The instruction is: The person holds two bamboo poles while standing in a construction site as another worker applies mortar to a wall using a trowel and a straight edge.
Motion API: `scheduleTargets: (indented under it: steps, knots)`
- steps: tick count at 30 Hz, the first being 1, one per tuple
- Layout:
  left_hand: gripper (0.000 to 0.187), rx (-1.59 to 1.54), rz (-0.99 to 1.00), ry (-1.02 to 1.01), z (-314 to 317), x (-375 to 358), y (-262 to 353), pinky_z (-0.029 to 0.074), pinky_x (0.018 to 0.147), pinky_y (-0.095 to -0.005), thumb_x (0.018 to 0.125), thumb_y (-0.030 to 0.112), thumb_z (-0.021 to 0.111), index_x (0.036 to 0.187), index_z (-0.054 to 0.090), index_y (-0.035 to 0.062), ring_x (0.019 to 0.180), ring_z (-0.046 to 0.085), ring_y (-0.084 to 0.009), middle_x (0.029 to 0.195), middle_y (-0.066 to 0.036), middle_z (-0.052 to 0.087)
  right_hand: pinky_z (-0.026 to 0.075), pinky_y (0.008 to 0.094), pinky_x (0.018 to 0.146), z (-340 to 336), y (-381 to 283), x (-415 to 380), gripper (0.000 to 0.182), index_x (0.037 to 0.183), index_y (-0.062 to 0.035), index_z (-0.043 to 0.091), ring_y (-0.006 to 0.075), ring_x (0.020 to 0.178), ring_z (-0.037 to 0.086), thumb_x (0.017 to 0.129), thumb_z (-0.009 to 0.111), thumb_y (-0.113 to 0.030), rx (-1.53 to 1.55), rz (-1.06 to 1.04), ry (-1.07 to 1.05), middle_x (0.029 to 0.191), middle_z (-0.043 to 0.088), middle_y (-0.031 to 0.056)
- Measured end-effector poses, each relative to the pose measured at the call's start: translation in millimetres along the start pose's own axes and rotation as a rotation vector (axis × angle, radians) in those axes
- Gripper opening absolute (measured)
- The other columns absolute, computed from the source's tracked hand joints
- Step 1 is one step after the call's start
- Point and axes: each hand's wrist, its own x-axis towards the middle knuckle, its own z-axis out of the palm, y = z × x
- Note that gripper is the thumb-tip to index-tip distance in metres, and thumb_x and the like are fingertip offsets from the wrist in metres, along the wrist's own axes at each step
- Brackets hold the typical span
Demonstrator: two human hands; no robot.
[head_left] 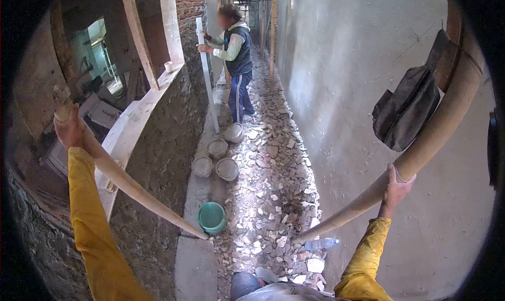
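Observation:
My left hand grips a round wooden pole at the left, near the window opening. The pole's lower end reaches the edge of the concrete strip by a green bucket. At the right, my right hand is closed around a second, thick wooden pole. Its foot meets the rubble beside a clear plastic bottle. Yellow sleeves cover both my arms. A dark bag or cloth hangs against the right pole, above my right hand.
Broken rubble covers the passage floor between a rough wall and a smooth plastered wall. Ahead, a person holds a long straight board upright. Several filled buckets stand along the left side.

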Motion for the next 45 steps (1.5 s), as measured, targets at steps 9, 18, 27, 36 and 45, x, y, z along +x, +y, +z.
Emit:
scheduleTargets:
  steps: [9,18,27,36,45]
  knots:
    - [0.057,0.112,-0.078,0.019,-3,-3,17,0.041,0.082,-0.0326,0.066,0.041,0.070,0.103,0.054,0.0013,0.093,0.055,-0.0242,0.100,-0.012,0.058,0.042,0.0338,0.081,0,-1,-1,0.057,0.109,0.0022,0.045,0.0220,0.090,0.054,0.067,0.074,-0.023,-0.024,0.002,-0.015,0.099,0.055,0.0128]
    - [0.059,0.068,-0.103,0.014,-4,-7,28,0.041,0.083,-0.0324,0.064,0.042,0.072,0.103,0.054,0.0010,0.093,0.056,-0.0244,0.100,-0.011,0.059,0.042,0.0329,0.081,1,4,0,0.057,0.110,0.0027,0.045,0.0214,0.091,0.054,0.067,0.073,-0.023,0.003,-0.041,-0.022,0.101,0.055,0.0130]
    - [0.060,0.059,-0.080,0.039,-1,-4,16,0.041,0.082,-0.0320,0.062,0.041,0.074,0.101,0.054,0.0003,0.092,0.056,-0.0235,0.098,-0.011,0.060,0.042,0.0336,0.082,2,12,3,0.063,0.113,0.0052,0.044,0.0227,0.094,0.054,0.067,0.074,-0.027,-0.027,-0.079,-0.019,0.105,0.054,0.0153]
    - [0.060,0.055,-0.040,0.037,-3,-4,19,0.042,0.082,-0.0315,0.061,0.042,0.074,0.100,0.056,0.0003,0.091,0.057,-0.0236,0.098,-0.010,0.060,0.041,0.0334,0.083,2,9,1,0.061,0.110,0.0054,0.046,0.0227,0.095,0.054,0.067,0.074,-0.028,0.025,-0.024,-0.044,0.102,0.055,0.0152]
    - [0.053,-0.082,-0.086,0.011,1,-1,9,0.043,0.078,-0.0297,0.062,0.037,0.075,0.096,0.057,-0.0006,0.085,0.058,-0.0203,0.094,-0.009,0.062,0.042,0.0330,0.082,4,18,3,0.057,0.106,0.0033,0.049,0.0213,0.091,0.055,0.068,0.073,-0.032,-0.059,-0.098,0.010,0.100,0.057,0.0132]
